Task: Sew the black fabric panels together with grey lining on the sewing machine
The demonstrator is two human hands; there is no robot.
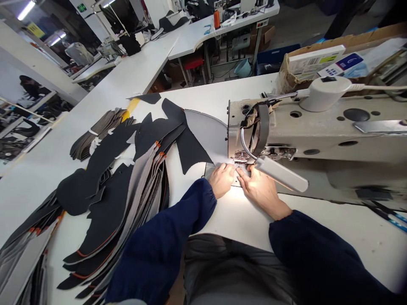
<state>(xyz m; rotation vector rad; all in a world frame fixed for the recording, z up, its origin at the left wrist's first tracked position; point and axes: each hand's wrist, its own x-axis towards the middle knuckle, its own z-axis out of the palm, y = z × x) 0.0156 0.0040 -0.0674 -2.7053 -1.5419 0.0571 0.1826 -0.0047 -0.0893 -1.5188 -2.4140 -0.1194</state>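
Head view showed the left hand (pixel 221 180) and right hand (pixel 259 186) close together at the sewing machine (pixel 286 123), fingertips down; whether they pinched anything, I couldn't tell. Just beyond and leftward lay the grey panel (pixel 206 131), nearer the left hand, its visible length slanting away leftward. Beneath spread a white desk (pixel 241 220), in a workshop with further workstations.

From my seat I see the left hand (pixel 221 180) and right hand (pixel 260 186) side by side beneath the head of the sewing machine (pixel 280 120), fingertips close together; what lies under them is too small for me to make out. A white lamp (pixel 282 173) hangs in front of the machine. Left of it I have a grey panel (pixel 208 129), a dark panel (pixel 191 146) and layered fabric pieces (pixel 135 203); behind it, a cardboard box (pixel 286 74).
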